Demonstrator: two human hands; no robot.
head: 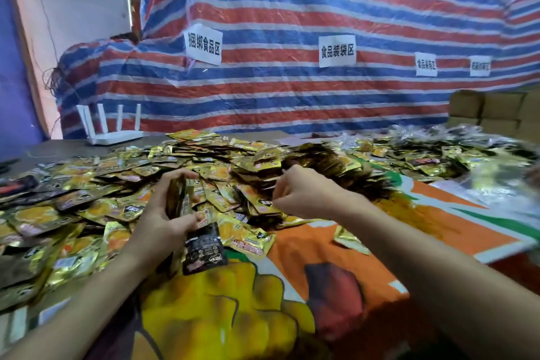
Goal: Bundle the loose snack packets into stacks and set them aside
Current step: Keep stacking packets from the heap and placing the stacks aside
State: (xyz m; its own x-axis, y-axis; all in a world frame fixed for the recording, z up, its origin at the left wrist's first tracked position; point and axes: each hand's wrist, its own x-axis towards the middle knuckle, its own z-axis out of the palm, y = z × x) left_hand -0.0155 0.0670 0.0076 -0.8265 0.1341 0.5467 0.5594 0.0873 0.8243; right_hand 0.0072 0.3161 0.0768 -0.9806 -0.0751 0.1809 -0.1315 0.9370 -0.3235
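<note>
A big heap of loose gold, orange and black snack packets (pixel 87 196) covers the left and middle of the table. My left hand (pixel 163 213) grips a small upright stack of packets (pixel 178 196) on edge, thumb on the near side and fingers over the top. My right hand (pixel 301 193) is over the heap just to the right, fingers curled and pinching a gold packet (pixel 263 203) at the pile's edge. A black packet (pixel 204 248) lies below my left hand. One gold packet (pixel 350 240) lies alone on the orange sheet.
An orange, yellow and green printed sheet (pixel 306 248) covers the near table. More packets (pixel 438 155) spread to the far right. A white router (pixel 111 126) stands at the back left. A striped tarp (pixel 292 82) with paper signs rises behind; cardboard boxes (pixel 496 111) sit far right.
</note>
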